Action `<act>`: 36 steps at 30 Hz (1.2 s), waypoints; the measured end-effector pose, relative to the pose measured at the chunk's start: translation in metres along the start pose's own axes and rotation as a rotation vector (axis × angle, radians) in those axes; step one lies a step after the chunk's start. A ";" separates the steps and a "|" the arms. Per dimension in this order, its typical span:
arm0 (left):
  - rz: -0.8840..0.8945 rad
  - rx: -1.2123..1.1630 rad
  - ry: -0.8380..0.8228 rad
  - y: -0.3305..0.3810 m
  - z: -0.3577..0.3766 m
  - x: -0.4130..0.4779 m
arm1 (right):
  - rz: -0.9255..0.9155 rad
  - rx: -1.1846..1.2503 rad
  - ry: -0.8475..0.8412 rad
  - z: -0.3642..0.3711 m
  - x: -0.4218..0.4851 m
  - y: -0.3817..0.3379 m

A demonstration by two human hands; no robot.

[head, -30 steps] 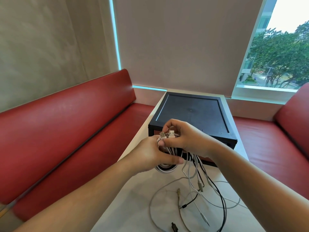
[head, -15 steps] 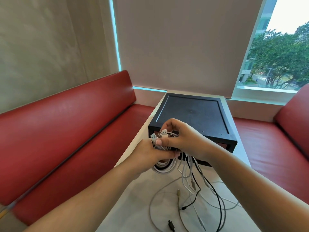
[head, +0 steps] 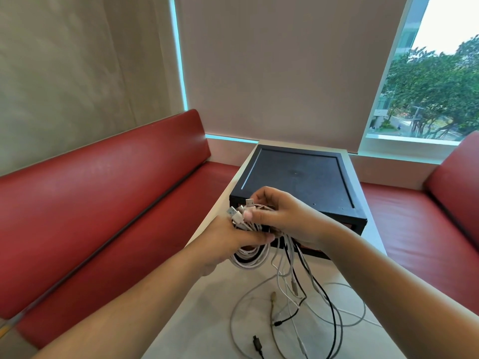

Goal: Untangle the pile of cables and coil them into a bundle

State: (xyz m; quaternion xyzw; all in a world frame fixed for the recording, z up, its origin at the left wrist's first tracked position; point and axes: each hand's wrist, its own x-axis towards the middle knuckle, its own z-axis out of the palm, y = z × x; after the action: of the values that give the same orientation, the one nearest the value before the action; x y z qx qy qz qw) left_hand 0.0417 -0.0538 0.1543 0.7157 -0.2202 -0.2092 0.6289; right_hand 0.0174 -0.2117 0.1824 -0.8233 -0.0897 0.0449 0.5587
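Head view: left hand (head: 230, 239) grips the cable coil (head: 248, 257) above the table (head: 212, 320), just near of the black box (head: 298, 174); right hand (head: 282, 216) pinches its top; plugs (head: 238, 212) point far-left; loose strands (head: 293, 282) hang down onto the near table.

wht + blk cables (head: 290, 257), red bench (head: 103, 208), blk box (head: 298, 177)

Box (head: 298, 177) on table (head: 207, 307), behind cables (head: 298, 301).
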 end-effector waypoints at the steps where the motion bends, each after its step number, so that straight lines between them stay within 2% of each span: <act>1: 0.000 0.013 -0.016 0.000 -0.001 0.000 | 0.007 -0.090 0.006 0.002 0.001 0.000; 4: 0.025 0.041 -0.045 0.002 0.001 -0.002 | 0.005 -0.312 0.097 0.008 0.001 -0.001; 8: 0.018 0.012 -0.021 0.000 0.005 -0.003 | -0.058 -0.292 0.121 0.006 0.001 -0.001; 11: -0.055 -0.119 0.010 -0.007 0.001 -0.006 | -0.063 -0.144 0.159 -0.001 0.000 0.004; 13: -0.077 -0.345 0.061 -0.014 0.003 -0.007 | -0.066 0.045 0.218 -0.005 -0.002 0.008; 16: -0.036 -0.592 0.175 -0.013 0.013 -0.005 | -0.070 0.201 0.325 0.004 -0.003 0.012; 19: 0.024 -0.675 0.261 -0.001 0.021 -0.001 | -0.081 0.252 0.397 0.012 -0.001 0.014; 28: 0.049 -0.663 0.386 0.013 0.029 0.008 | -0.063 0.263 0.375 0.013 -0.004 0.014; 33: 0.042 -0.531 0.397 0.016 0.025 0.009 | -0.061 0.220 0.287 0.016 -0.007 0.008; 36: 0.025 -0.431 0.374 0.017 0.022 0.008 | -0.095 0.160 0.313 0.013 -0.007 0.007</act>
State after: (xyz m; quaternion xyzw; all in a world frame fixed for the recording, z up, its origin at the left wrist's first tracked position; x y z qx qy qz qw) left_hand 0.0349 -0.0780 0.1678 0.5888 -0.0597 -0.1078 0.7988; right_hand 0.0092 -0.2033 0.1713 -0.7682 -0.0366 -0.1030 0.6308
